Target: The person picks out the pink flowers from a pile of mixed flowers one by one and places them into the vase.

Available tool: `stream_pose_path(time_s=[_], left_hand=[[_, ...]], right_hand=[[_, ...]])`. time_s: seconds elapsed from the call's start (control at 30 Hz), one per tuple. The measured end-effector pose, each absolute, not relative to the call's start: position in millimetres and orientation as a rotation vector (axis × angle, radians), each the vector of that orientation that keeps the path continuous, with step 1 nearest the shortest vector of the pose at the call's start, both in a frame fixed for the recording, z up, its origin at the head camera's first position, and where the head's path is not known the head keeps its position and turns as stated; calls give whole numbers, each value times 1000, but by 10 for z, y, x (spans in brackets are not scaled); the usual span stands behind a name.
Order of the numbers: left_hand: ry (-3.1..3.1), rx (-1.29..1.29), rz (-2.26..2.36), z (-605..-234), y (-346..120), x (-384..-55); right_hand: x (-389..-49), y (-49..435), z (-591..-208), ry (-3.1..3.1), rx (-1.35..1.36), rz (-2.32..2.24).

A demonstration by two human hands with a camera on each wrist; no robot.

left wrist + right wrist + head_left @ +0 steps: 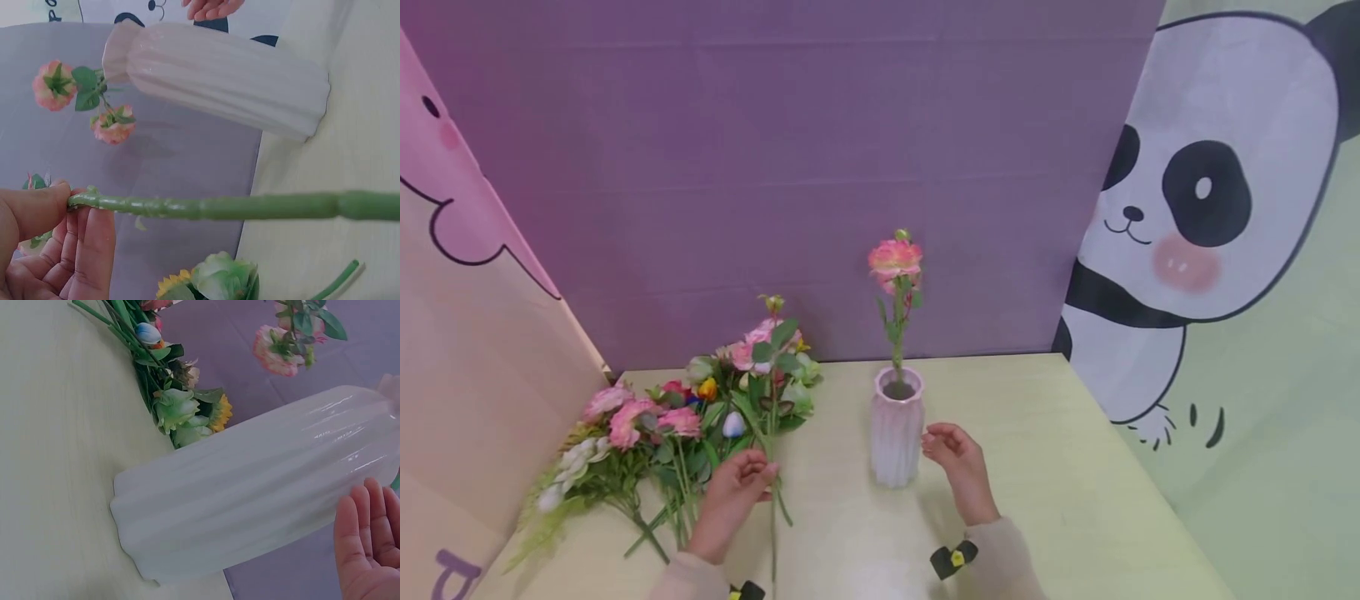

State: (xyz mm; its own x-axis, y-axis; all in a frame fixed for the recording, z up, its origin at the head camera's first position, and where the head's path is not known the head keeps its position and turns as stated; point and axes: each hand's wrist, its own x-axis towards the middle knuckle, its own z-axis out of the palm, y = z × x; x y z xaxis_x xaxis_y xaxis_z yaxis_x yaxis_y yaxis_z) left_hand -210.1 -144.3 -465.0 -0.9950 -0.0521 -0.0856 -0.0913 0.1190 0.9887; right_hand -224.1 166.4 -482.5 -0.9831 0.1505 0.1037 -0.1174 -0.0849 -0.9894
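My left hand (pixel 730 500) pinches the green stem (pixel 262 207) of an artificial flower between thumb and fingers. The stem stands upright in the head view, its lower end reaching below the hand and its leaves (pixel 784 335) overlapping the pile behind. A ribbed vase (pixel 897 446), pink at the rim and white below, stands between my hands. One pink artificial flower (pixel 895 260) rises from its mouth. My right hand (pixel 958 467) is at the vase's right side, holding nothing; its fingers (pixel 378 519) are loosely bent, fingertips close to the vase wall.
A pile of artificial flowers lies on the left of the pale table (pixel 1045 467), with pink blooms (pixel 632 423), a white-blue tulip (pixel 733 425), green blooms (pixel 177 409) and a sunflower (pixel 221 414). Behind the table hangs a purple backdrop (pixel 760 150). A panda print (pixel 1202 183) is at right.
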Motion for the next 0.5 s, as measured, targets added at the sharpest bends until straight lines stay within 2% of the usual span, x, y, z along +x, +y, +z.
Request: stream_pose_path(time_s=[0.5], left_hand=[[2449, -31, 2069, -4497, -1207, -1951]], right_hand=[[-2087, 1516, -4807, -2009, 77, 2263]])
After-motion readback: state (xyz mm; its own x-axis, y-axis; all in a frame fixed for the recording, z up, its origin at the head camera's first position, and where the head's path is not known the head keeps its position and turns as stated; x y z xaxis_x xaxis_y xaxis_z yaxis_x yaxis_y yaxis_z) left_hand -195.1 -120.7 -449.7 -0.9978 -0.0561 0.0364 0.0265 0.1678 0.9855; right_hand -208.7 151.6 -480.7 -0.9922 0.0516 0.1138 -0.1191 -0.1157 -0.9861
